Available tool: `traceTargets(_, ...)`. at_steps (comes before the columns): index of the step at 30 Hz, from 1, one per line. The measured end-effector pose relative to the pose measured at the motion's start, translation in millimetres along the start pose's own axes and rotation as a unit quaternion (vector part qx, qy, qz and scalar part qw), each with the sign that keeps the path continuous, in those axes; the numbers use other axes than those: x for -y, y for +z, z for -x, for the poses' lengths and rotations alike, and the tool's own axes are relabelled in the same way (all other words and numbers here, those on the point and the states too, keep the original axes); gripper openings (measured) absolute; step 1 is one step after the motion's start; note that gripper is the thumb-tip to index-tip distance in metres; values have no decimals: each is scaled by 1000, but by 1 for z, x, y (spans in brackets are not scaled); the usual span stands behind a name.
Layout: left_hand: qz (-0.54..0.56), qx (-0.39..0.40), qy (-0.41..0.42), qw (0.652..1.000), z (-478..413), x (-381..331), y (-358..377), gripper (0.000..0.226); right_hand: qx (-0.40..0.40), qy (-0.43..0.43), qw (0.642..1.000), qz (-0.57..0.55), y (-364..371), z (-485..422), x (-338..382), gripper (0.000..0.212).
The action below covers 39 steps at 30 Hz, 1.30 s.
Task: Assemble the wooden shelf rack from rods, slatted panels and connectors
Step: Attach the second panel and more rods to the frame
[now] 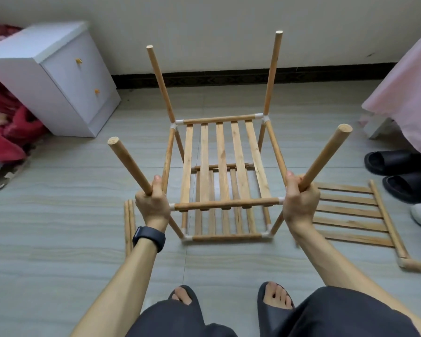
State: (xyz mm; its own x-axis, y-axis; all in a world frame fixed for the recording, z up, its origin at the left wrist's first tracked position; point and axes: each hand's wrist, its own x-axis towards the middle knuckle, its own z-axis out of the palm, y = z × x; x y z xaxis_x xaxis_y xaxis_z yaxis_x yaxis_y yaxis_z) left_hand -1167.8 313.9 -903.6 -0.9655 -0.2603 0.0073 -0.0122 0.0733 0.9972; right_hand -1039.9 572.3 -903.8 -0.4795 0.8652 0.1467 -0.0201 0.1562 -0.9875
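A partly built wooden rack stands on the floor ahead of me. Its upper slatted panel [223,161] sits above a lower slatted panel [226,222], joined at the corners by white connectors [259,116]. Two far rods [161,83] rise from the back corners. My left hand [152,203] grips the near left rod [129,164] at its base. My right hand [299,200] grips the near right rod [326,154] at its base. Both near rods lean outward towards me.
A spare slatted panel [353,215] lies flat on the floor to the right, loose rods [129,224] to the left. A white cabinet [58,76] stands back left beside red cloth. Black slippers [399,173] and a pink bed cover are at the right. My feet are below.
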Motion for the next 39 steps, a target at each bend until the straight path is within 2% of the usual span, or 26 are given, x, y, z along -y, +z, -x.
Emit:
traceTargets(8,9,-11,30,999,-2,7,2,50,-2,13,999,-35,7,-20,-12,50)
traceTargets(13,4,-18,43,999,-2,9,6,50,51,15,997,-51,3,-25,-13,40)
traceTargets(20,-36,-8,24,999,5,-2,4,54,57,26,998,-18,0,-28,-4,39)
traceTargets(24,-86,-12,8,996,15,-6,2,67,48,29,998,29,-3,-34,-2,40)
traceTargets(29,-180,24,-3,983,23,-22,-7,43,72,35,990,117,-11,-33,6,45)
traceTargets(32,-124,63,75,987,23,-46,-11,22,60,-20,995,79,-18,-34,27,32)
traceTargets(34,-38,66,117,990,20,-69,-8,31,45,-52,998,3,-17,-33,47,32)
traceTargets(36,50,43,91,994,17,-89,-4,45,38,-58,997,-35,-13,-32,60,38)
traceTargets(39,66,14,61,996,10,-94,1,49,5,-48,998,-28,-4,-37,61,44)
